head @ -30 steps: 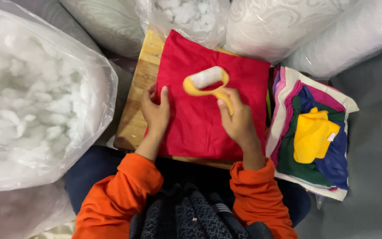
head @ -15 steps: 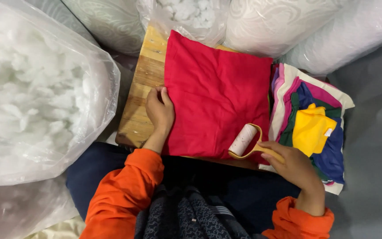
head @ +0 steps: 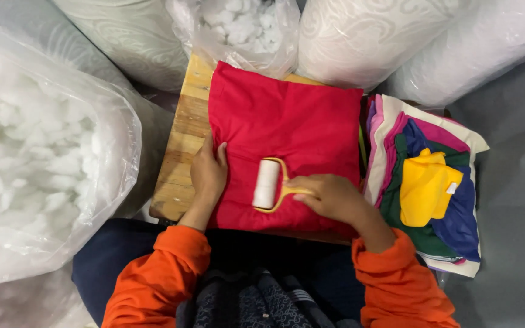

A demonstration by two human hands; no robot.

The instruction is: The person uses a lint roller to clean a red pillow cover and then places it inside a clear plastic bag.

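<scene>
Stuffing (head: 25, 176), white and loose, fills the big clear plastic bag at the far left, and its lower end runs off the frame. Next comes the wooden board (head: 180, 152), resting across the person's lap, with the red cloth (head: 287, 127) spread flat over most of it. The left hand (head: 208, 173) lies open, palm down, on the cloth's left edge, pinning it. That fabric looks thin, soft and limp, likely to bunch or slide unless pressed at an edge like that. On the cloth's lower middle sits the lint roller (head: 267, 183), its white drum touching the fabric. It seems light and rigid, best taken by its yellow handle, which the right hand (head: 329, 195) grips closed. The handle's end is hidden inside that fist. Just beside the board on the right lies a stack of coloured fabric pieces (head: 432, 188); how many are in it I cannot tell.
</scene>
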